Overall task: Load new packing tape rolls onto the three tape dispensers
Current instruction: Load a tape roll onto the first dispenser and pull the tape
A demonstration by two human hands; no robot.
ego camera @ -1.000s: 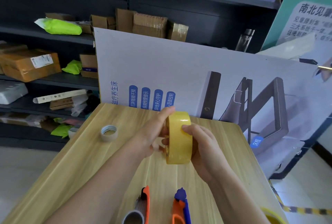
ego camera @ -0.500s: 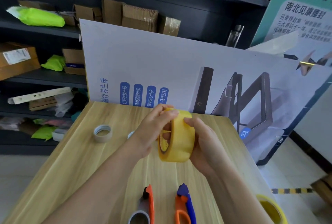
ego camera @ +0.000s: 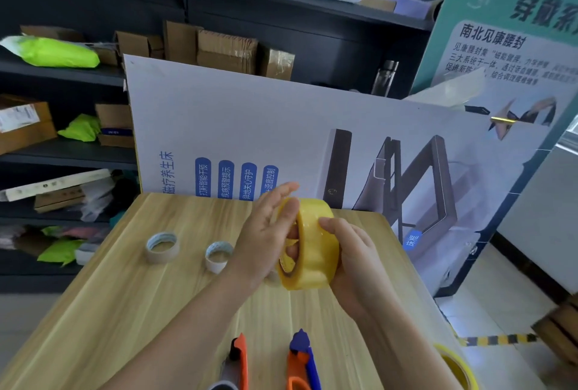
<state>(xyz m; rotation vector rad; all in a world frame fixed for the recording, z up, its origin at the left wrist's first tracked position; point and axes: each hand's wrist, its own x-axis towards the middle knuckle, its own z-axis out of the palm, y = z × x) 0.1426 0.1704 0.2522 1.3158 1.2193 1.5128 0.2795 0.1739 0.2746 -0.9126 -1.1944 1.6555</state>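
A yellow packing tape roll is held upright above the wooden table, its open core facing left. My right hand grips its right side and outer band. My left hand presses flat against the roll's left face, fingers stretched over the rim. Near the front edge lie two tape dispensers: one orange and grey, one orange and blue. A second yellow tape roll sits at the table's right front corner.
Two used-up white tape cores stand on the table left of my hands. A large printed board leans behind the table. Dark shelves with cardboard boxes and green bags fill the back and left.
The roll has turned so its core faces left, and my left hand has gone from pinching the rim to lying flat against its face. The view shifted, revealing a second core.
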